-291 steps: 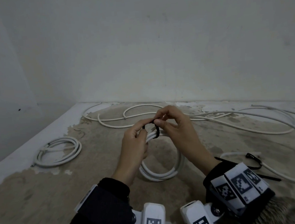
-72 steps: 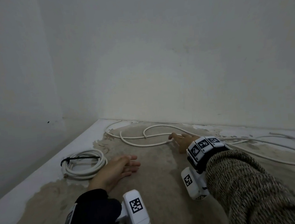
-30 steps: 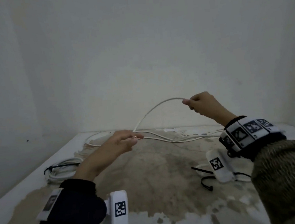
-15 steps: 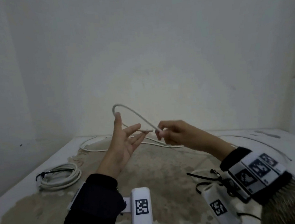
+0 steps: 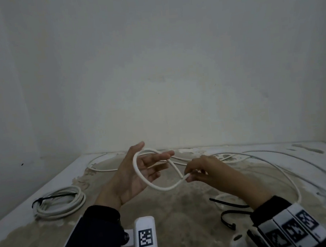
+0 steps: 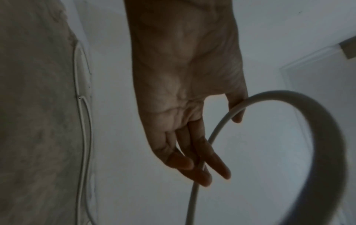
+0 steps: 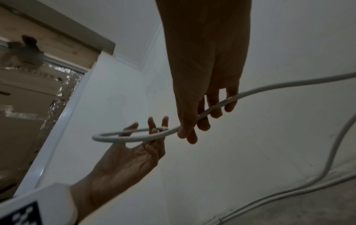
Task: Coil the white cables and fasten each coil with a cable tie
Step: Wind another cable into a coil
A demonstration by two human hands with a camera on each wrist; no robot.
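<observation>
Right hand (image 5: 200, 171) grip pinches the white cable (image 5: 160, 187); left hand (image 5: 139, 174), fingers straight, carries the first loop: keep successive turns equal.

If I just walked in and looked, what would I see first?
First you'd see the white cable curling into a loop in the air in the middle, draped over the open left hand while the right hand pinches it. On the left of the floor lies a finished coil with a black tie, and spare black ties lie near the right wrist.
</observation>
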